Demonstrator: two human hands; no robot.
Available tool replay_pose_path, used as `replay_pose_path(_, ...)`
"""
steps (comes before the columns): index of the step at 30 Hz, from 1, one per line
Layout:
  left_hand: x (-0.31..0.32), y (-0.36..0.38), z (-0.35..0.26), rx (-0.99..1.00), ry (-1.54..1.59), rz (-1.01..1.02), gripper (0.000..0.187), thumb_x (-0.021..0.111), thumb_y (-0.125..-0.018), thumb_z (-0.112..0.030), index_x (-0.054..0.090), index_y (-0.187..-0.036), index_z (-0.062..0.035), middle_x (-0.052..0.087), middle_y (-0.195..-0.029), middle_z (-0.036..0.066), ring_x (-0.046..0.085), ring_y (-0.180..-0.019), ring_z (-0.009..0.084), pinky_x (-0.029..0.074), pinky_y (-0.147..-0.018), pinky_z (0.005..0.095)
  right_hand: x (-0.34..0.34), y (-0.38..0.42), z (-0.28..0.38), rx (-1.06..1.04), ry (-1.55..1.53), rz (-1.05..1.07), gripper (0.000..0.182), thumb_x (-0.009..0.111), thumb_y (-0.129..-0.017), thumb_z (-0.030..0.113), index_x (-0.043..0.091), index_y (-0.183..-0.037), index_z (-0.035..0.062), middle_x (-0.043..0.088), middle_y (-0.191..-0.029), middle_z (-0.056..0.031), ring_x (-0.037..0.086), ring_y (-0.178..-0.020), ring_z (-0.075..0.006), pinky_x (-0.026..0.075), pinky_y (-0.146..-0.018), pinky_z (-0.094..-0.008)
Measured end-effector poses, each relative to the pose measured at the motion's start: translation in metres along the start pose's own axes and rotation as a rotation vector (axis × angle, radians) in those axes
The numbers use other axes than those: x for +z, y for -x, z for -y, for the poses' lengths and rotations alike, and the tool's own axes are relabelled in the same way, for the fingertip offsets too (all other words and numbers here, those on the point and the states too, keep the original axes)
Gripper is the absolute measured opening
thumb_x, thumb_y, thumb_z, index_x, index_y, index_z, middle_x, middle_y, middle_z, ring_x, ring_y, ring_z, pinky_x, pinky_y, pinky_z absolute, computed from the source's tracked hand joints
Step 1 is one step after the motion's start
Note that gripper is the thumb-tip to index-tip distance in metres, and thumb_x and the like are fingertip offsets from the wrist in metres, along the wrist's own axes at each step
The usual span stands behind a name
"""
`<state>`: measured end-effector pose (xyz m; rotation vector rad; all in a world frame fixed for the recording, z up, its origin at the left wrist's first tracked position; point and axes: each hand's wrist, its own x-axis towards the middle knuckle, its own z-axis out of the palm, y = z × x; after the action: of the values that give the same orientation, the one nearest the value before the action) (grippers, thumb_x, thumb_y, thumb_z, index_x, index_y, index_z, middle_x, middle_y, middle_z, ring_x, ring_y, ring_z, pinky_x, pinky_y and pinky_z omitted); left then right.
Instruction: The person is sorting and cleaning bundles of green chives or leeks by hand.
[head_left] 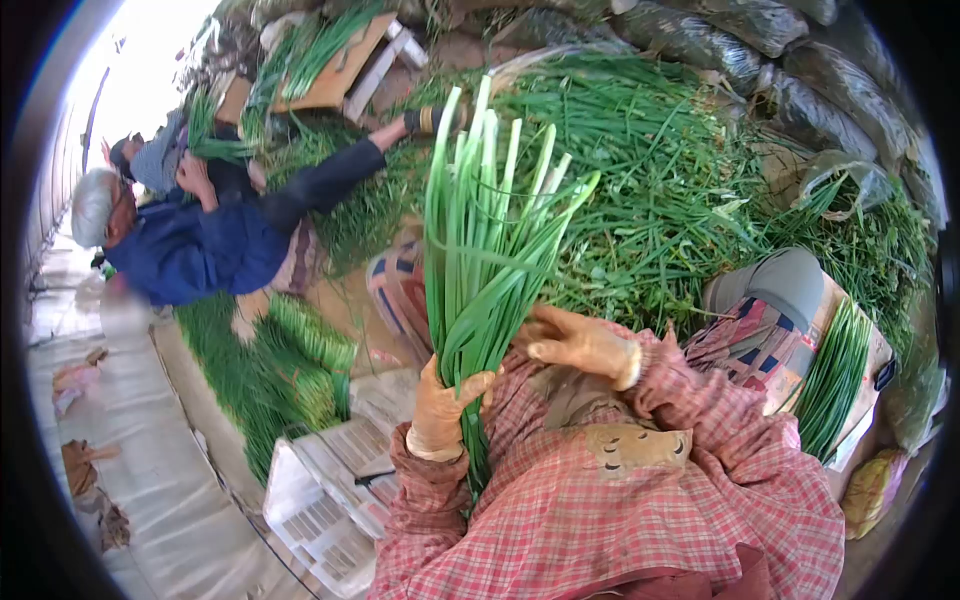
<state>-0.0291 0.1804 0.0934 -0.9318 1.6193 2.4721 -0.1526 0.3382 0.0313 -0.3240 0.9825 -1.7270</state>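
My left hand [450,405], in a tan glove, is wrapped round the lower part of a bunch of garlic chives [480,250]. The bunch stands upright before my lap, its pale cut stem ends on top and its leaf tips hanging below my fist. At its right side is my right hand [585,345], gloved too, with fingers loosely stretched towards the leaves and their tips close to the bunch. Behind spreads a large heap of loose green leaves [640,180].
A white plastic crate [335,490] sits at my left, beside tied chive bundles [300,380]. More chives [835,375] lie on a board by my right knee. A person in blue [200,250] sits at the left, another behind. Filled plastic sacks [830,90] line the back right.
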Motion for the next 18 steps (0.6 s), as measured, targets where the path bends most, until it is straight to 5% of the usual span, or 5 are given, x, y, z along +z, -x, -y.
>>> replay_pose_path(2, 0.014, -0.012, -0.009, 0.076, -0.11, 0.009, 0.046, 0.07, -0.071, -0.006, 0.05, -0.111, -0.0009, 0.061, -0.084, 0.011, 0.057, -0.061, 0.0154, 0.046, -0.052, 0.026, 0.017, -0.016, 0.021, -0.212, -0.19, -0.053, 0.063, 0.066, -0.079, 0.022, 0.034, -0.129, 0.0012, 0.053, -0.107, -0.0039, 0.049, -0.098, -0.015, 0.04, -0.088, -0.0308)
replay_pose_path(5, 0.043, -0.04, 0.008, 0.687, -0.827, -0.215, 0.049, 0.066, -0.073, -0.007, 0.048, -0.117, -0.0003, 0.062, -0.085, 0.012, 0.06, -0.065, 0.0235, 0.048, -0.058, 0.0314, 0.021, -0.026, 0.05, -0.307, -0.364, 0.023, 0.056, 0.069, -0.076, 0.018, 0.042, -0.123, 0.0059, 0.052, -0.112, -0.004, 0.046, -0.104, -0.0152, 0.035, -0.093, -0.0318)
replay_pose_path(11, 0.113, -0.044, -0.003, 0.593, -1.486, -0.216, 0.076, 0.062, -0.068, -0.007, 0.023, -0.133, -0.0015, 0.048, -0.109, 0.025, 0.056, -0.082, 0.0405, 0.047, -0.067, 0.0429, 0.003, -0.02, 0.082, -0.523, -0.451, -0.174, 0.039, 0.067, -0.075, 0.007, 0.051, -0.11, 0.0012, 0.059, -0.089, -0.0078, 0.059, -0.076, -0.0145, 0.049, -0.068, -0.0267)
replay_pose_path(16, 0.073, -0.061, -0.049, 0.394, -0.654, 0.769, 0.077, 0.07, -0.071, -0.022, 0.029, -0.132, 0.0008, 0.036, -0.133, 0.019, 0.043, -0.117, 0.0308, 0.035, -0.097, 0.0423, -0.019, 0.031, 0.124, -0.464, -0.052, -0.228, 0.034, 0.064, -0.075, 0.005, 0.055, -0.107, 0.003, 0.061, -0.088, -0.0045, 0.056, -0.071, -0.0105, 0.048, -0.062, -0.0246)
replay_pose_path(18, 0.07, -0.082, -0.069, 0.308, -0.082, 0.434, 0.051, 0.063, -0.078, -0.012, 0.043, -0.125, -0.0028, 0.042, -0.129, 0.015, 0.041, -0.12, 0.025, 0.034, -0.1, 0.0378, -0.028, 0.052, 0.133, -0.377, 0.162, -0.235, 0.038, 0.065, -0.073, 0.006, 0.053, -0.11, 0.0041, 0.059, -0.088, -0.0017, 0.054, -0.073, -0.0088, 0.046, -0.062, -0.0238)
